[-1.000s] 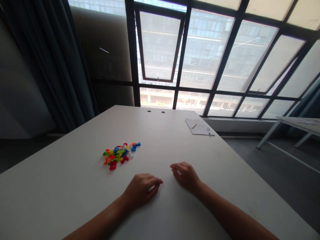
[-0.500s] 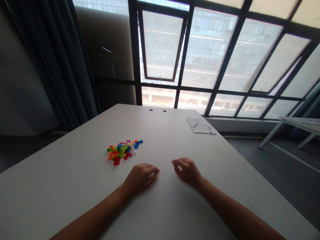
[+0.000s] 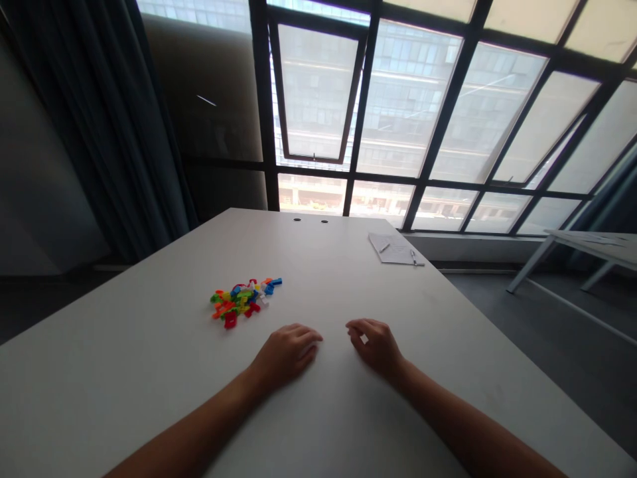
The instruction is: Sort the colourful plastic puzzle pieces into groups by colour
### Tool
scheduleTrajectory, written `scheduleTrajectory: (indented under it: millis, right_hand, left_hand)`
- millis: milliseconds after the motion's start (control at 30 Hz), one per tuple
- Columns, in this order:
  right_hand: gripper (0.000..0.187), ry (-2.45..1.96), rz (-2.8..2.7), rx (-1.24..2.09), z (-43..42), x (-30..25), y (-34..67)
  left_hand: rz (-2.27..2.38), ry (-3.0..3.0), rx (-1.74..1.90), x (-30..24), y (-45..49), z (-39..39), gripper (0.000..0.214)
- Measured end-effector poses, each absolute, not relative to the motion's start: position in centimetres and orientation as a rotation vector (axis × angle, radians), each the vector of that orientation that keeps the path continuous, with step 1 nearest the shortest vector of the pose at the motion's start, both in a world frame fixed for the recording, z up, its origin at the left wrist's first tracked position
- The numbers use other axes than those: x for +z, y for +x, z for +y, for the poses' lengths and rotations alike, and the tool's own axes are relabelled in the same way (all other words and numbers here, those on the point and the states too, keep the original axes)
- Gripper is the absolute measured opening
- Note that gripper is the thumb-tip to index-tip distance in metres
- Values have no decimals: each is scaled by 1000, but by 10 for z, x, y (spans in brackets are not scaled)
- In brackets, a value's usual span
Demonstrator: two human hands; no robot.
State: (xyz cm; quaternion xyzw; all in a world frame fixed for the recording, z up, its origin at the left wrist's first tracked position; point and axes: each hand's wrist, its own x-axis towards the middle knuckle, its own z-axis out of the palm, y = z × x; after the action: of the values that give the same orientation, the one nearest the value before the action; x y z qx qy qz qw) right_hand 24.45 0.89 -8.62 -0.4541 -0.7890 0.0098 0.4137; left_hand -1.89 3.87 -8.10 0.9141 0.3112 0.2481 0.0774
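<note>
"What's around the hands over there?"

"A white table, mostly. Beyond and to the left of the left hand sits a pile of plastic-looking pieces in red, orange, yellow, green, blue and white. Farther off, near the table's right edge, a sheet of paper lies under 2 pens."

"And the right hand?"

"Well apart from the pile; the left hand is nearer to it. Both are narrow: the left hand bends its fingers loosely above the thumb, and the right hand curls around a small gap where the white tabletop shows."

"What are things like up close?"

"The tabletop looks smooth, with 2 dark oval spots at the far end. The pieces are chunky, some forked. The curtain hangs in heavy folds, and dark bars split the window into panes."

"Anything hard to make out?"

"The pieces overlap, so I can't count them. Both palms are hidden, and the paper's marks are too small to read. The forearms and another table at right are cut off."
</note>
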Motion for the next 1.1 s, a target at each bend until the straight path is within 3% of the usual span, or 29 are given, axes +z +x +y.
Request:
scheduleTrajectory:
  millis: [200, 333, 533, 633, 767, 867, 1100]
  right_hand:
    - [19, -1140, -2027, 13, 8, -84, 241]
    - [31, -1121, -2040, -95, 11, -79, 246]
    - [72, -1220, -2223, -243, 8, -73, 251]
    - [93, -1290, -2392, -134, 4, -72, 250]
    - [103, -1365, -2650, 243, 1, -71, 247]
    - [106, -1426, -2694, 421, 1, -68, 246]
    - [106, -1453, -2652, 463, 1, -63, 245]
  left_hand:
    - [1030, 2724, 812, -81, -21, 44, 23]
    - [1077, 2789, 898, -77, -26, 49, 28]
    - [1091, 2926, 793, -76, -34, 55, 68]
    - [1042, 2926, 486, -85, -38, 61, 83]
    - [1023, 2848, 170, -95, -40, 67, 84]
    - [1042, 2814, 142, -95, -40, 68, 86]
    - [1001, 2814, 222, -97, -41, 68, 86]
